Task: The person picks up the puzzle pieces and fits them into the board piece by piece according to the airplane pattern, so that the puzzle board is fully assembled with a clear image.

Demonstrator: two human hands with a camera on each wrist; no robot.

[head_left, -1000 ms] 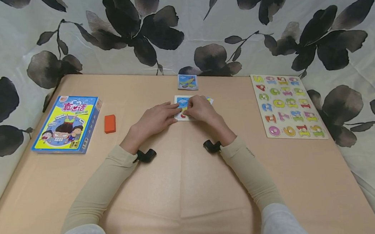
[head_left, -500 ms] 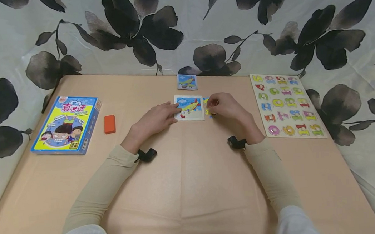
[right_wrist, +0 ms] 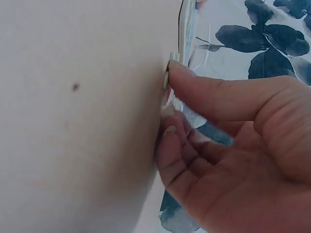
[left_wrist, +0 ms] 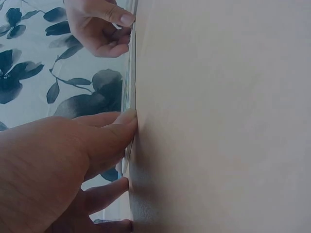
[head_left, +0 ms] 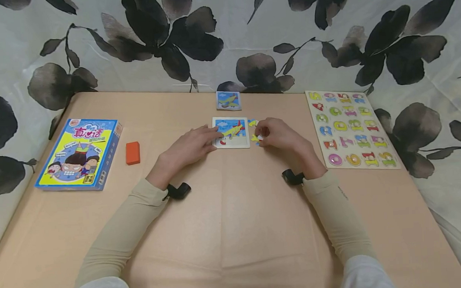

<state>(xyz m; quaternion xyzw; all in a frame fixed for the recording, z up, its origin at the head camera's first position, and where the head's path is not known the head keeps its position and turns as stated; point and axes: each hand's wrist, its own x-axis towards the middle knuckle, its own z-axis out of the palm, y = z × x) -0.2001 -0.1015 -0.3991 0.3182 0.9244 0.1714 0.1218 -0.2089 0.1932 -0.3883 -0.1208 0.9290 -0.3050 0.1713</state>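
Observation:
A small jigsaw puzzle (head_left: 236, 137) with a yellow plane on blue sky lies in a white frame at the table's middle. My left hand (head_left: 187, 151) rests at its left edge, fingers stretched onto it; in the left wrist view the thumb (left_wrist: 114, 128) presses along the near edge. Loose yellow and blue puzzle pieces (head_left: 252, 123) lie just right of the frame. Over them, my right hand (head_left: 280, 135) has curled fingers and seems to pinch a small puzzle piece (right_wrist: 167, 109) between thumb and fingertips. The fingers hide much of that piece.
Behind the puzzle lies a small picture card (head_left: 229, 101) with a similar plane. A blue and yellow box (head_left: 78, 155) and an orange block (head_left: 133, 153) are at left. On the right lies a sheet of colourful letter shapes (head_left: 350, 130). Floral cloth (head_left: 192, 40) hangs behind the table.
My right hand has moved right, off the puzzle frame to the loose pieces beside it, uncovering the plane picture. My left hand has stayed at the frame's left edge.

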